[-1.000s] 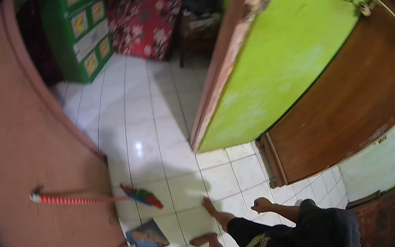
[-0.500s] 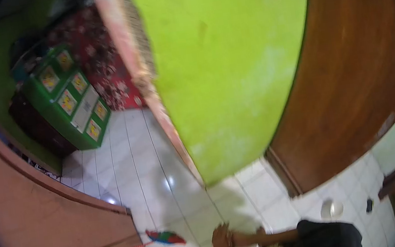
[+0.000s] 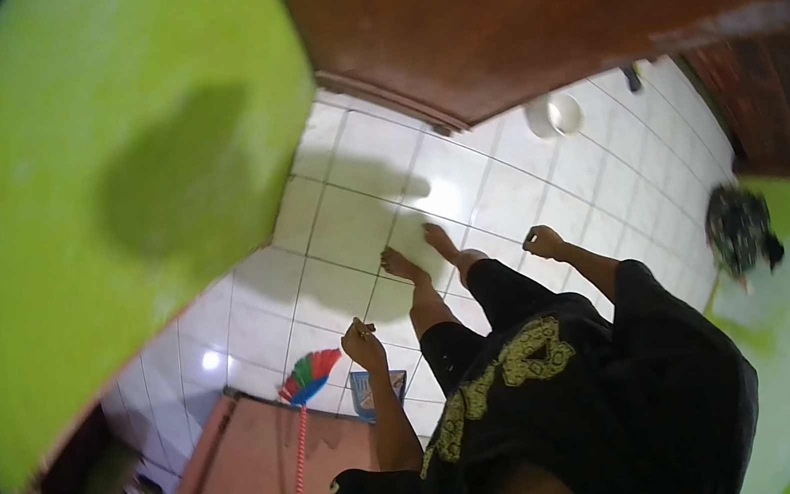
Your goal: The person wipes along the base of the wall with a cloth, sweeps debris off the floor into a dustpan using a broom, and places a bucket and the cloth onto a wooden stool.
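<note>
My left hand [image 3: 363, 345] hangs low beside my body with its fingers curled in; I make out nothing in it. Close by it, a broom with red and green bristles [image 3: 312, 372] leans bristles up on the pinkish panel, its red-and-white striped handle [image 3: 298, 488] running down the view. Just below that hand is a blue dustpan [image 3: 364, 400], not touched as far as I can see. On the other side, my right hand [image 3: 544, 242] is held out over the white tiles, fingers loosely curled, with nothing visible in it.
A bright green wall [image 3: 124, 113] stands at left, and a brown wooden door [image 3: 533, 5] at the top. A white bucket [image 3: 564, 114] and a small dark object [image 3: 632, 79] are on the tiled floor [image 3: 370, 139]. Dark patterned cloth [image 3: 739, 229] is at the right wall.
My hands, together before, are now apart at either side of my body. The view has turned right and down, bringing my legs and feet into sight; the green cabinet has left view.
</note>
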{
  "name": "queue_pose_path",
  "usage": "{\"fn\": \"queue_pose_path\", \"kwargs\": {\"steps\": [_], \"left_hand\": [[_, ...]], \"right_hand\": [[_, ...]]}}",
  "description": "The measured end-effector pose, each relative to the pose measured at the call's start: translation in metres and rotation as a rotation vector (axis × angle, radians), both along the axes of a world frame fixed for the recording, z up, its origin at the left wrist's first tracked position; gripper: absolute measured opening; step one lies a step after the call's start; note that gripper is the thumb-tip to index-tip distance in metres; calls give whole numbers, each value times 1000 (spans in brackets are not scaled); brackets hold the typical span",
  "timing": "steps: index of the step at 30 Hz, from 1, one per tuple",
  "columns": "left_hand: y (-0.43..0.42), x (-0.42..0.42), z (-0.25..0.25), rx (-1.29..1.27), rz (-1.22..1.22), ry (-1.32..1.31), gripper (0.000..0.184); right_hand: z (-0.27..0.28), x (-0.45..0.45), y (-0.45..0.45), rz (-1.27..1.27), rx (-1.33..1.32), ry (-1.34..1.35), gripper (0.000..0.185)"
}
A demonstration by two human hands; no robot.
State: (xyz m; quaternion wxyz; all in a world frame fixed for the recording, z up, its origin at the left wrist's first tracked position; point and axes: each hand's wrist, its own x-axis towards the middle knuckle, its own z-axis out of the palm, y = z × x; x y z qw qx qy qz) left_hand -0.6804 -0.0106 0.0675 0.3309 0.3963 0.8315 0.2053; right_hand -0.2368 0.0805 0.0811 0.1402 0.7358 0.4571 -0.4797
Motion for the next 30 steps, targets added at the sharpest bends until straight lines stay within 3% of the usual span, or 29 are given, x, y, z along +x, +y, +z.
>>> {"fn": "queue_pose_path", "kwargs": {"steps": [2, 3, 4, 5, 6, 8, 11, 12, 17, 20, 25, 28, 30], "left_hand": [[18, 12, -2, -116, -86, -130, 53], [30, 17, -7, -85, -88, -240, 55], [38, 23, -10, -68, -87, -344, 57], [69, 33, 11, -47, -93, -396, 57], [100, 40, 23, -47, -38, -665, 51], [166, 64, 83, 136, -85, -994, 40], [250, 104, 241, 301, -94, -1489, 26], [258, 96, 275, 165, -286, -1440, 23], [258, 136, 382, 778, -634, -1779, 38], [245, 177, 405, 1052, -822, -1846, 40], [237, 270, 405, 1192, -1137, -1627, 23], [234, 333, 393, 598, -1133, -1505, 18], [230, 373, 372, 213, -1103, -1344, 21]], "right_hand": [[5, 42, -50, 295, -50, -229, 33], [-6, 65, -93, 138, -11, -286, 30], [10, 68, -108, 18, -133, -254, 28], [10, 72, -134, -71, -76, -326, 28], [20, 68, -140, -106, -162, -326, 29], [19, 58, -161, -196, -37, -324, 29], [16, 33, -161, -471, -82, -139, 27], [9, 28, -164, -437, -36, -134, 25], [-14, 36, -165, -436, 82, -6, 26], [-29, 65, -162, -485, 132, 50, 25], [-49, 136, -146, -350, 320, -9, 26], [-68, 195, -126, -408, 315, -51, 27], [-111, 241, -126, -555, 349, -90, 30]]}}
